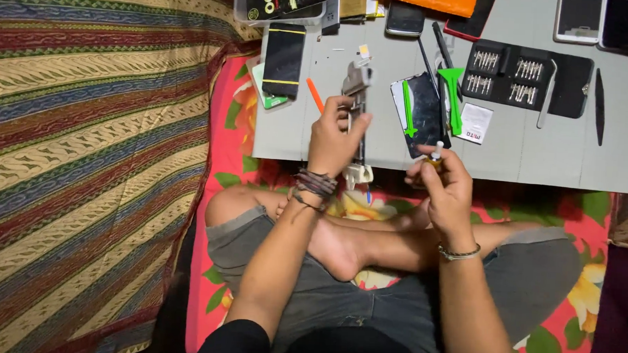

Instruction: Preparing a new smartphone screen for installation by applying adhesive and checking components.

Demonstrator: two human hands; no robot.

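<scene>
- While the left hand (333, 139) grips a metal phone frame (357, 108) upright, disassembly looks midway.
- Right hand (444, 184) pinches a small screwdriver (436, 153); the bit set (502, 77) lies open.

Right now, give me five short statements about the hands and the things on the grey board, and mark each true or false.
1. The left hand grips a long silvery metal clamp frame. True.
2. The right hand is empty. False: its fingers pinch a small white-tipped tube.
3. A black case of screwdriver bits lies open on the grey board. True.
4. Two bright green plastic tools lie beside a dark phone panel. True.
5. The thin orange stick is in the right hand. False: it lies on the board by the left hand.
</scene>
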